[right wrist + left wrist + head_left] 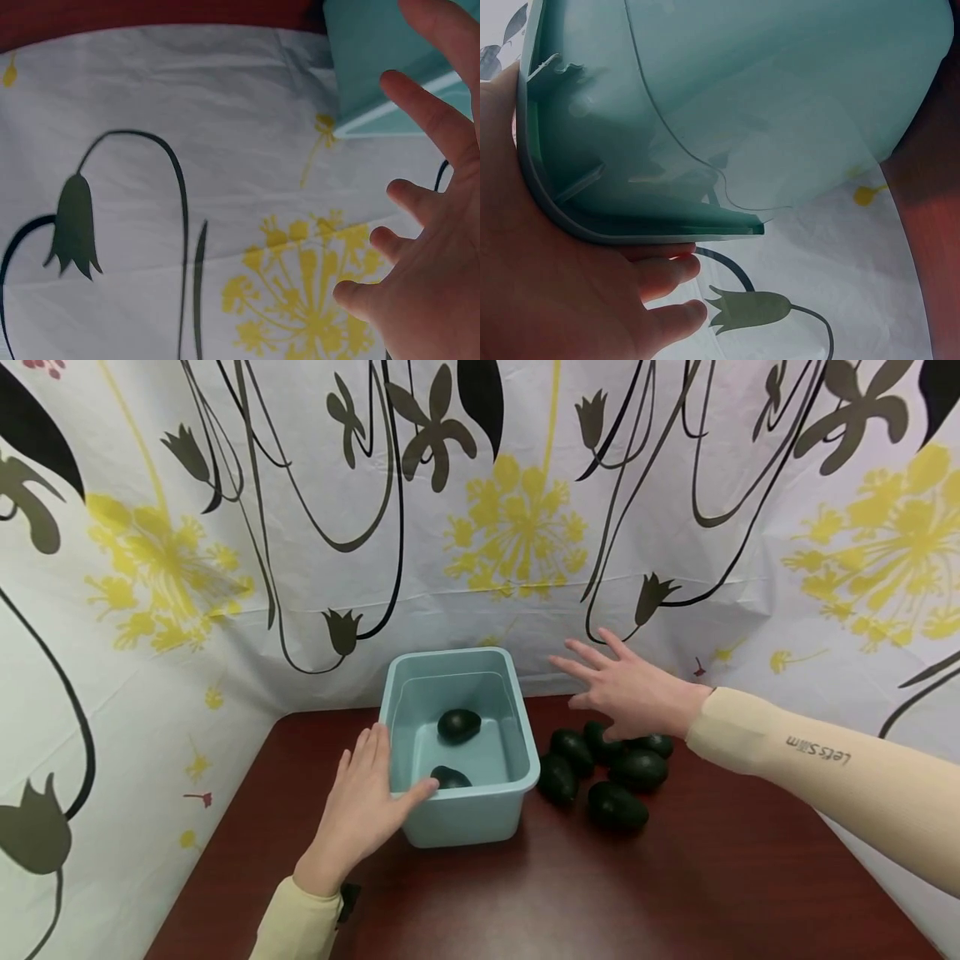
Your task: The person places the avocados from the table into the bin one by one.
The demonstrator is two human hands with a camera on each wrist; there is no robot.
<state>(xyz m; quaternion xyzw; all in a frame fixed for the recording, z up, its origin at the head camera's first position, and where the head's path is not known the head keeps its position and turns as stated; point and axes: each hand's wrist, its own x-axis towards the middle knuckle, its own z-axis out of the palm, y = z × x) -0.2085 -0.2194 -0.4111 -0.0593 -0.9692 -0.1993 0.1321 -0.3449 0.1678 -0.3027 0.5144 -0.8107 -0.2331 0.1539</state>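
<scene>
Dark green and glossy, two avocados lie inside the bin: the farther avocado [459, 725] about midway along its floor, the nearer avocado [450, 778] close to the near wall, partly hidden by the rim. The pale blue bin [465, 822] stands upright on the counter, its high walls presumably keeping the rounded fruit from rolling off. The left hand [358, 806] rests at its near left corner, straight fingers along the outside of the left wall and thumb out across the near rim. That grip is wide and touches rather than clasps, likely to steady the bin; how firmly it bears is hard to judge, even from the left wrist view.

Just right of the bin, six more avocados [637, 770] show in a loose cluster, probably set there for easy reach. The right hand [633, 693] seems to hover over the cluster's far side, fingers spread; its grip is wide and holds nothing. Beige sleeves [757, 735] cover the forearms. The dark red counter [712, 877] carries bin and fruit, and a pale flower-printed cloth [300, 577] hangs behind, perhaps as a backdrop.
</scene>
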